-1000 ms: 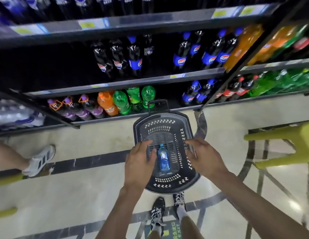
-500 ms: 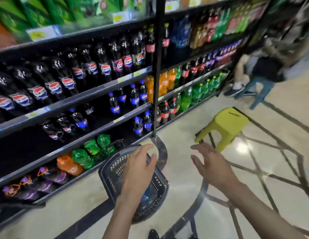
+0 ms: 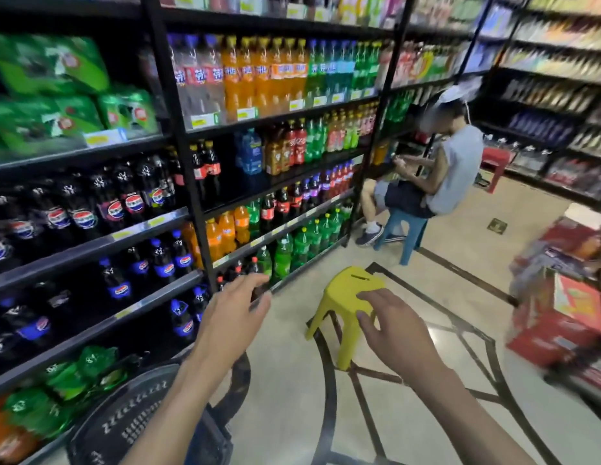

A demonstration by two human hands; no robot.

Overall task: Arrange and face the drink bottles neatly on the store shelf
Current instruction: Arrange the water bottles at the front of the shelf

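Both hands are empty with fingers spread — left hand near the lower shelf, right hand over the yellow stool — so reach for the blurred, seemingly uneven cola bottles and turn labels outward.

At my nine o'clock I read the round red, white and blue Pepsi emblem on the dark cola bottles and on the blue-labelled bottles a shelf lower. At ten o'clock the green packs show a large 7. The yellow shelf price tags are too blurred to read.
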